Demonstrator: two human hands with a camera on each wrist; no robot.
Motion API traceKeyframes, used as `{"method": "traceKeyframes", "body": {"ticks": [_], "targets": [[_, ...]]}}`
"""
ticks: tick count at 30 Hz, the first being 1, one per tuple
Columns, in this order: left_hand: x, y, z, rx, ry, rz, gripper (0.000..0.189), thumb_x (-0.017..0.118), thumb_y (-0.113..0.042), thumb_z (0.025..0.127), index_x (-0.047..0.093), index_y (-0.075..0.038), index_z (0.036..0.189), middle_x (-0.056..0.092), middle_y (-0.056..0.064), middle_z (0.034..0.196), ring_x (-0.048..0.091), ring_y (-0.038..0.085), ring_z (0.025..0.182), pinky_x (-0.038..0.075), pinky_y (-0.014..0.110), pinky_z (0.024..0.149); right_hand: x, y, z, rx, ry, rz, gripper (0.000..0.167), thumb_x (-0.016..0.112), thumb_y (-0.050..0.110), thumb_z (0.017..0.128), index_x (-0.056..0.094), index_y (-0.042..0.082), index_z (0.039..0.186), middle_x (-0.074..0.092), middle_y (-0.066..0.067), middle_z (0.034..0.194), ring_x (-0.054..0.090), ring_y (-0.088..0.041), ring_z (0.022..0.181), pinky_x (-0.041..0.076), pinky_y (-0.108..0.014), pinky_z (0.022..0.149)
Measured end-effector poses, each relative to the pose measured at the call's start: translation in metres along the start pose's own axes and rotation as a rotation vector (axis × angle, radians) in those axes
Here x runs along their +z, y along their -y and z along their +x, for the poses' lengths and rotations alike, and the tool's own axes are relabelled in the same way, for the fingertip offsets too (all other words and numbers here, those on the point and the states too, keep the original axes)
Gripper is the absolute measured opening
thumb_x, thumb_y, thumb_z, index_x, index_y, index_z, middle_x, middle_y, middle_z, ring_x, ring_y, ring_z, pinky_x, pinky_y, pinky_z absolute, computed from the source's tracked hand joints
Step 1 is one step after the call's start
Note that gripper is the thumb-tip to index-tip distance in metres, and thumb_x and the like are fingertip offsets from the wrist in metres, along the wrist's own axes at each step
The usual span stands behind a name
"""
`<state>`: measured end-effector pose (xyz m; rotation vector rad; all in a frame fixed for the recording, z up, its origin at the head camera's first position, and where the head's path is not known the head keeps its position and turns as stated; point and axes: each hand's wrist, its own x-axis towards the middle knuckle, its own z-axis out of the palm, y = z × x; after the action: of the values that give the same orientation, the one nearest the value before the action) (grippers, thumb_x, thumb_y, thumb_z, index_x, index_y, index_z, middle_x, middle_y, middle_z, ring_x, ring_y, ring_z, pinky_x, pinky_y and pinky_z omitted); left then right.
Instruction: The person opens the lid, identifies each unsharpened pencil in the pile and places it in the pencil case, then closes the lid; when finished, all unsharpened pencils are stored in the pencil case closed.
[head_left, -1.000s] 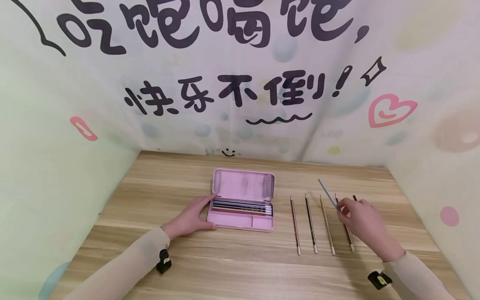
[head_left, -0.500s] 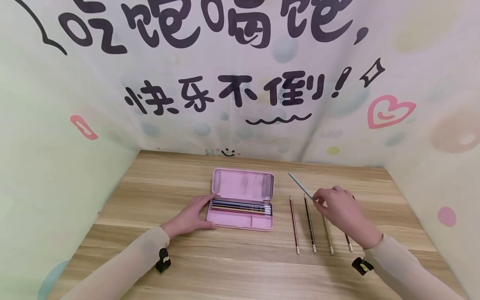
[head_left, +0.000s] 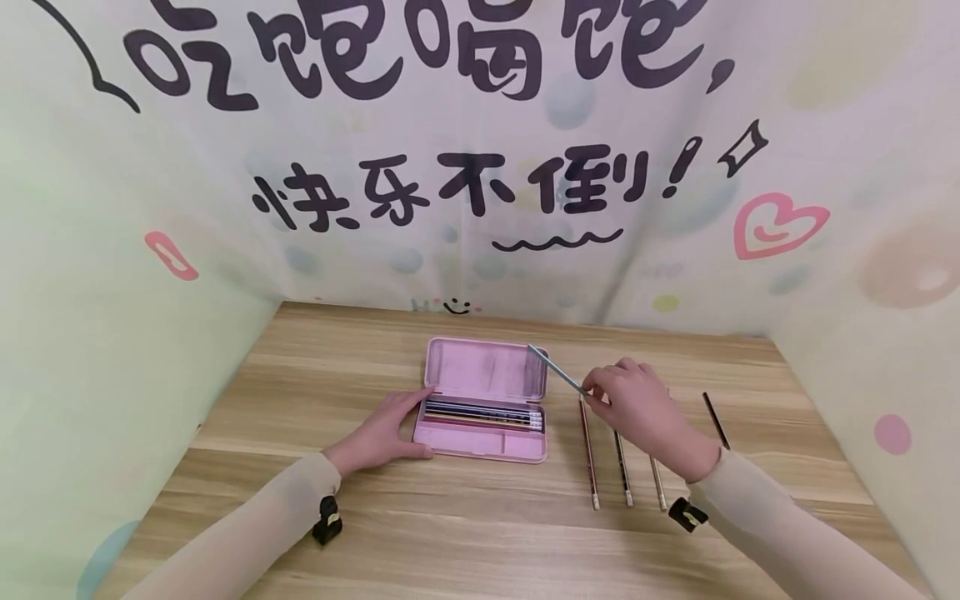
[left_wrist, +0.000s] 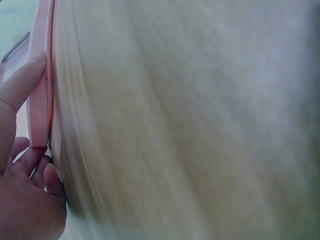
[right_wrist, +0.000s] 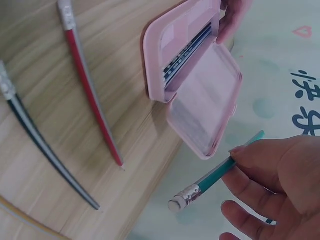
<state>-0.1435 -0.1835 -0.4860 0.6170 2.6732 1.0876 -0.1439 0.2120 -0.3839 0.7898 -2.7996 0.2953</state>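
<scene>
An open pink pencil case (head_left: 459, 442) lies on the table, its lid (head_left: 480, 368) tipped back. Several dark, yellow and red pencils (head_left: 483, 414) lie side by side in its rear compartment. My left hand (head_left: 381, 432) grips the left end, thumb along the front wall and fingers at the back corner. Between thumb and fingertips, my right hand (head_left: 637, 407) pinches a teal pencil (right_wrist: 216, 174) in the air. Its far end overlaps the lid's right corner in the head view; in the right wrist view the eraser end points away from the palm.
Right of the case lie a red pencil (head_left: 589, 458), a black-striped pencil (head_left: 624, 475) and a gold pencil (head_left: 657, 485), partly under the right hand. A black pencil (head_left: 715, 417) lies farther right. A printed cloth wall (head_left: 375, 267) stands behind the table.
My right hand has moved left with the teal pencil, from above the rightmost pencils to near the case's lid. The left hand and the case have stayed in place.
</scene>
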Motion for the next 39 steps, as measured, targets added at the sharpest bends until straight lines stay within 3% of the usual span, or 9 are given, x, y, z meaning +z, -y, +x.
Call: {"method": "traceKeyframes", "body": {"ticks": [16, 24, 34, 39], "targets": [[0.001, 0.001, 0.001, -0.013, 0.006, 0.01, 0.101, 0.092, -0.031, 0.079, 0.037, -0.003, 0.16, 0.045, 0.026, 0.157, 0.036, 0.048, 0.146, 0.029, 0.063, 0.121, 0.014, 0.027, 0.032, -0.128, 0.038, -0.046, 0.012, 0.083, 0.01, 0.087, 0.072, 0.015, 0.089, 0.071, 0.005, 0.08, 0.054, -0.019, 0.078, 0.047, -0.039, 0.071], [0.0, 0.001, 0.0, -0.014, 0.007, 0.02, 0.102, 0.092, -0.033, 0.079, 0.036, -0.003, 0.16, 0.044, 0.026, 0.156, 0.036, 0.048, 0.146, 0.029, 0.064, 0.121, 0.025, 0.038, 0.049, -0.163, 0.113, -0.038, 0.011, 0.082, 0.012, 0.086, 0.073, 0.016, 0.089, 0.074, 0.005, 0.087, 0.054, -0.019, 0.079, 0.045, -0.037, 0.071], [-0.001, 0.001, -0.001, -0.024, 0.024, 0.028, 0.102, 0.091, -0.033, 0.08, 0.035, -0.004, 0.161, 0.043, 0.026, 0.157, 0.036, 0.048, 0.146, 0.029, 0.064, 0.121, 0.055, 0.053, 0.06, -0.313, 0.134, -0.054, 0.008, 0.08, 0.012, 0.088, 0.073, 0.016, 0.087, 0.073, 0.003, 0.085, 0.058, -0.02, 0.081, 0.049, -0.038, 0.073], [-0.002, 0.0, 0.0, -0.028, 0.034, 0.019, 0.102, 0.09, -0.033, 0.081, 0.034, -0.006, 0.162, 0.041, 0.025, 0.159, 0.034, 0.048, 0.147, 0.028, 0.065, 0.121, 0.069, 0.06, 0.063, -0.313, 0.165, -0.058, 0.019, 0.08, 0.015, 0.091, 0.065, 0.017, 0.08, 0.066, 0.006, 0.078, 0.052, -0.018, 0.078, 0.045, -0.035, 0.074]]}}
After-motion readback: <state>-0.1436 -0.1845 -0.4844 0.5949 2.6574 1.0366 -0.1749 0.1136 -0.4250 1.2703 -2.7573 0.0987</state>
